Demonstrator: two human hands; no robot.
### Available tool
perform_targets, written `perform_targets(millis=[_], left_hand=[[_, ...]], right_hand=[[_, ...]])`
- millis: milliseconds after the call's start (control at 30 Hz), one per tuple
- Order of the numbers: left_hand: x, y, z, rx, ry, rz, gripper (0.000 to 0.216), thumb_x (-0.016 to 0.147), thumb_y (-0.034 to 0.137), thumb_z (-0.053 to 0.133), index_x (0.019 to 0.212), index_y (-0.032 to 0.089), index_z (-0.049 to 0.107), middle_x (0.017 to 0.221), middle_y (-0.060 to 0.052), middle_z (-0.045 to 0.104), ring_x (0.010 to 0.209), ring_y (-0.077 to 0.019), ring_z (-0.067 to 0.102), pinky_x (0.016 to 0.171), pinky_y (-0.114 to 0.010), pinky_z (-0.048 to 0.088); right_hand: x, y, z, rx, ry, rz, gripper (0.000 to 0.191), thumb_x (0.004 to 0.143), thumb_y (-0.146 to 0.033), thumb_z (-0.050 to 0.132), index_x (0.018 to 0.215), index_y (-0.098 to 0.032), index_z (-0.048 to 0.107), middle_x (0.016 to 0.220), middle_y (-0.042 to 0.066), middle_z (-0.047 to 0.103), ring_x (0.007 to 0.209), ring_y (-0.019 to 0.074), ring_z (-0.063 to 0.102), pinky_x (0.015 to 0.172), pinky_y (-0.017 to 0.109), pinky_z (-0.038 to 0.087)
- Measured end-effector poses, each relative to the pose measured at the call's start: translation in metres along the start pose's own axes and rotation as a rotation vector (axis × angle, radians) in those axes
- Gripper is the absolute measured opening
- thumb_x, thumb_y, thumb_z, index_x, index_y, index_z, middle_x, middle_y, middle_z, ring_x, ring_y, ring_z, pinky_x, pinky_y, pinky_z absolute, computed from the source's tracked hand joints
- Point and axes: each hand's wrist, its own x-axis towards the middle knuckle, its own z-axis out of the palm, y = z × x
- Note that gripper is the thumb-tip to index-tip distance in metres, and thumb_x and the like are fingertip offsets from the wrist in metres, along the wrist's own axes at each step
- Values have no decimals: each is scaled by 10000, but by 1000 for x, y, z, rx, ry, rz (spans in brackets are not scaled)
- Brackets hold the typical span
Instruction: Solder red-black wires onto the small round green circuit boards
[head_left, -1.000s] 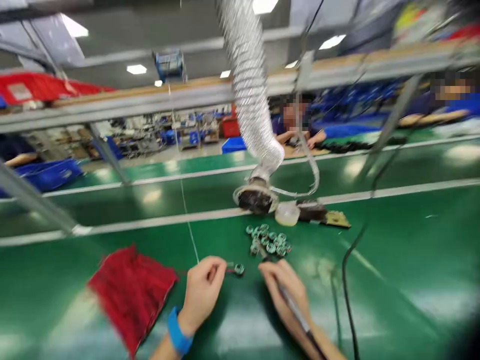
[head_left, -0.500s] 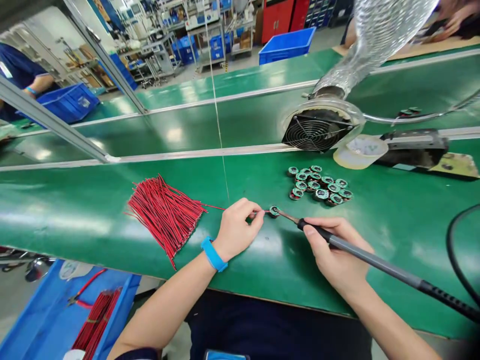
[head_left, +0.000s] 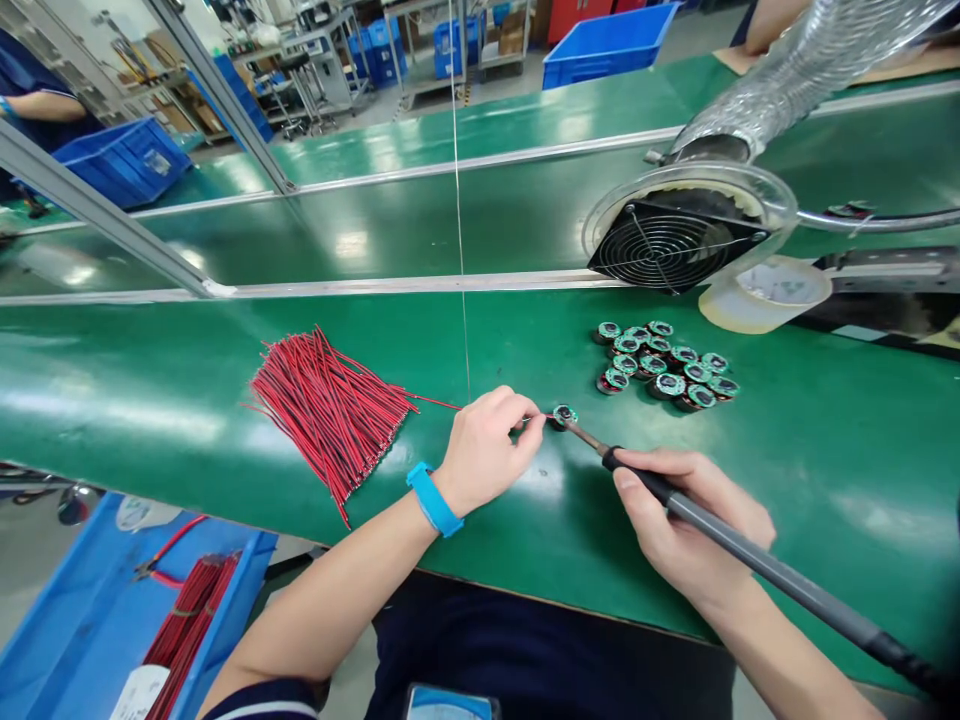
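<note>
A long green desk [head_left: 150, 350] carries a round wire-guarded extractor fan [head_left: 667, 252] at its far side; a loose sheaf of red-and-black wires [head_left: 326, 420] lies left, a heap of small round green circuit discs [head_left: 664, 365] right; the right hand [head_left: 686, 525] clenches a slim grey soldering iron [head_left: 720, 535] like a pen; the left hand [head_left: 484, 455], wearing a blue wristband [head_left: 433, 498], has its fingers [head_left: 521, 422] pinching a thin red wire [head_left: 435, 403] toward one lone green disc [head_left: 562, 416] lying on the desk, the iron's tip touching or just beside it; steady, light pressure seems best here; the exact contact is too small to make out.
</note>
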Motion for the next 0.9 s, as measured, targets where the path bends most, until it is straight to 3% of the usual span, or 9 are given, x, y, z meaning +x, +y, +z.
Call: perform_targets(millis=[467, 900], left_hand=[[1, 0, -1, 17, -15, 2, 138, 982, 196, 599, 867, 170, 670, 794, -14, 624, 740, -132, 593, 691, -268, 476], [1, 1, 0, 56, -64, -13, 155, 1001, 226, 580, 888, 174, 674, 830, -28, 650, 770, -144, 617, 720, -282, 494]], right_hand=[[1, -3, 1, -31, -37, -55, 96, 977, -269, 644, 911, -218, 692, 735, -21, 728, 507, 113, 629, 486, 235, 468], [-1, -3, 1, -27, -90, -9, 71, 961, -260, 637, 926, -241, 696, 743, -5, 727, 508, 146, 631, 494, 274, 486]])
